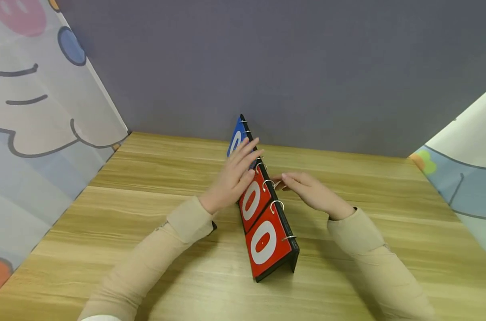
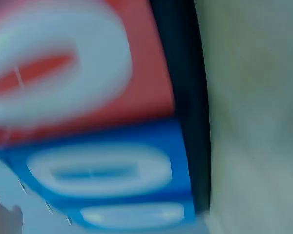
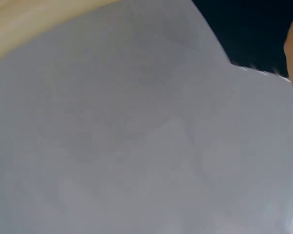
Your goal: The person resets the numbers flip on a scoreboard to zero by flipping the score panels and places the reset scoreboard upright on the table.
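A flip scoreboard [image 1: 292, 243] stands tented on the table, angled away from me. Its near half carries two red cards [image 1: 281, 252] marked 0, its far half blue cards [image 1: 232, 145], all hung on metal rings along the top edge. My left hand [image 1: 228, 180] is over the front face near the middle, fingers extended, covering part of the cards. On the other side, my right hand [image 1: 311, 191] is beside the back, its fingertips right by the rings. In the left wrist view the red card [image 2: 154, 87] is blurred; the right wrist view catches the dark back panel [image 3: 259, 34].
The scoreboard rests on a wood-grain table [image 1: 166, 169]. A grey wall panel [image 1: 307, 80] rises behind the table, and cartoon-printed sheets [image 1: 78, 102] border it on both sides. A small black item [image 1: 213, 228] shows beside the left cuff.
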### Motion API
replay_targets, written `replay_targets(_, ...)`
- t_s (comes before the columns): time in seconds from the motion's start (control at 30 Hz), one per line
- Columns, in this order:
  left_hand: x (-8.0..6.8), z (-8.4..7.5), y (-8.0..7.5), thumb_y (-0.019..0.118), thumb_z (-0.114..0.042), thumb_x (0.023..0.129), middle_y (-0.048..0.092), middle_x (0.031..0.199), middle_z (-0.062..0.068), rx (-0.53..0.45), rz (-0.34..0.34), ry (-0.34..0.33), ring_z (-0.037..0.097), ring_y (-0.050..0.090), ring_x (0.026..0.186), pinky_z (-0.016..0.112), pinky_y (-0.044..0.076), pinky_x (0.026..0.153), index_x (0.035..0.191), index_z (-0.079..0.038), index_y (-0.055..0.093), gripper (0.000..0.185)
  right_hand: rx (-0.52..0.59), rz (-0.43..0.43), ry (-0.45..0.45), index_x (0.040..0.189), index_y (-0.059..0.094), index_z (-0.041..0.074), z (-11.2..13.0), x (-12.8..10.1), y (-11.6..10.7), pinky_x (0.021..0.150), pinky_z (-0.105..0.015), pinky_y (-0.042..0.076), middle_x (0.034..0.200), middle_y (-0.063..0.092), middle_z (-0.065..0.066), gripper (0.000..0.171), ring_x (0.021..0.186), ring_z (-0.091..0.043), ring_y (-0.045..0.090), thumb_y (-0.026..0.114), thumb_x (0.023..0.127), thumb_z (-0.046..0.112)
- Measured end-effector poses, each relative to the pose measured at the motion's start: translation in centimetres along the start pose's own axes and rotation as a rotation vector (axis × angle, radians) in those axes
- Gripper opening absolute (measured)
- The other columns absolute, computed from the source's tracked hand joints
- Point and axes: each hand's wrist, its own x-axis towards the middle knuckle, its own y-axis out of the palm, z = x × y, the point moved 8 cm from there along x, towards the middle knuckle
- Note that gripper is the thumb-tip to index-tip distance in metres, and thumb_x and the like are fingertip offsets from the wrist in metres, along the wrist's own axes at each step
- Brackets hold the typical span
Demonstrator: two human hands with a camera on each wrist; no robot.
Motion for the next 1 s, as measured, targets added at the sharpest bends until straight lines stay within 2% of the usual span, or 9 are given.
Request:
replay_targets(0.1, 1.2, 2.8, -0.4, 0.024, -0.037, 0.104, 0.024, 0.156, 0.012, 0.134, 0.145, -0.092, 0.031, 0.008, 0.147, 0.050, 0.008, 0.117, 0.140, -0.007, 0.044, 0.051, -0.123, 0.027, 0.002, 0.131, 0.053, -0.001, 1.8, -1.0, 0.2, 0.092, -0.046, 0.048, 0.124, 0.061, -0.015, 0.045, 0.107, -0.026, 0.061, 0.047, 0.100, 0.030)
replay_targets(0.2, 1.6, 4.9, -0.5, 0.031, -0.029, 0.105, 0.026, 0.156, 0.008, 0.264, 0.278, -0.130, 0.026, 0.006, 0.147, 0.047, 0.006, 0.118, 0.143, -0.012, 0.042, 0.043, -0.224, 0.060, 0.011, 0.135, 0.050, 0.004, 3.3, -1.6, 0.7, 0.091, -0.043, 0.049, 0.120, 0.063, -0.007, 0.053, 0.105, -0.020, 0.061, 0.059, 0.093, 0.035)
replay_targets(0.33, 1.7, 6.0, -0.5, 0.035, -0.029, 0.104, 0.027, 0.155, 0.006, 0.355, 0.361, -0.131, 0.023, 0.009, 0.147, 0.045, 0.007, 0.118, 0.145, -0.016, 0.038, 0.044, -0.288, 0.113, 0.068, 0.137, 0.048, 0.006, 4.1, -1.6, 0.5, 0.091, -0.042, 0.048, 0.112, 0.065, -0.002, 0.060, 0.103, -0.018, 0.061, 0.065, 0.088, 0.037)
replay_targets(0.5, 1.9, 6.2, -0.5, 0.034, -0.031, 0.104, 0.024, 0.156, 0.008, 0.387, 0.364, -0.126, 0.025, 0.010, 0.147, 0.046, 0.007, 0.118, 0.147, -0.016, 0.034, 0.045, -0.274, 0.180, 0.190, 0.139, 0.046, 0.008, 3.3, -1.5, -0.9, 0.090, -0.042, 0.049, 0.113, 0.065, -0.003, 0.064, 0.106, -0.021, 0.059, 0.065, 0.087, 0.040)
replay_targets(0.63, 1.5, 6.6, -0.9, 0.033, -0.028, 0.104, 0.021, 0.156, 0.010, 0.406, 0.356, -0.158, 0.026, 0.009, 0.147, 0.046, 0.006, 0.118, 0.148, -0.017, 0.031, 0.046, -0.252, 0.198, 0.230, 0.135, 0.051, 0.009, 2.4, -1.3, -2.1, 0.089, -0.041, 0.048, 0.113, 0.064, -0.004, 0.058, 0.105, -0.020, 0.059, 0.065, 0.087, 0.040)
replay_targets(0.73, 1.1, 7.0, -1.4, 0.033, -0.024, 0.104, 0.021, 0.156, 0.010, 0.421, 0.344, -0.183, 0.026, 0.008, 0.147, 0.047, 0.004, 0.118, 0.150, -0.018, 0.028, 0.047, -0.253, 0.173, 0.240, 0.131, 0.055, 0.007, 1.7, -1.2, -3.5, 0.087, -0.040, 0.048, 0.110, 0.064, -0.006, 0.053, 0.101, -0.019, 0.059, 0.066, 0.087, 0.036)
replay_targets(0.8, 0.8, 7.1, -1.9, 0.033, -0.020, 0.103, 0.023, 0.155, 0.011, 0.432, 0.323, -0.191, 0.028, 0.009, 0.147, 0.049, 0.004, 0.118, 0.150, -0.018, 0.028, 0.047, -0.291, 0.139, 0.251, 0.129, 0.056, 0.007, 1.2, -1.1, -4.6, 0.086, -0.040, 0.048, 0.108, 0.066, -0.006, 0.053, 0.098, -0.018, 0.061, 0.067, 0.087, 0.036)
replay_targets(0.93, 0.2, 6.6, -2.6, 0.036, -0.014, 0.099, 0.031, 0.148, 0.015, 0.479, 0.274, -0.186, 0.032, 0.017, 0.144, 0.051, 0.005, 0.117, 0.148, -0.016, 0.032, 0.050, -0.397, 0.078, 0.331, 0.129, 0.056, 0.007, -0.3, -0.9, -7.4, 0.084, -0.042, 0.049, 0.108, 0.068, -0.008, 0.057, 0.098, -0.021, 0.063, 0.067, 0.086, 0.044)
replay_targets(1.0, -0.1, 6.0, -2.8, 0.038, -0.012, 0.097, 0.034, 0.144, 0.017, 0.512, 0.259, -0.187, 0.034, 0.020, 0.142, 0.052, 0.006, 0.117, 0.148, -0.015, 0.033, 0.051, -0.429, 0.050, 0.384, 0.130, 0.055, 0.006, -1.4, -0.8, -8.9, 0.085, -0.045, 0.049, 0.112, 0.066, -0.013, 0.061, 0.101, -0.027, 0.062, 0.065, 0.086, 0.048)
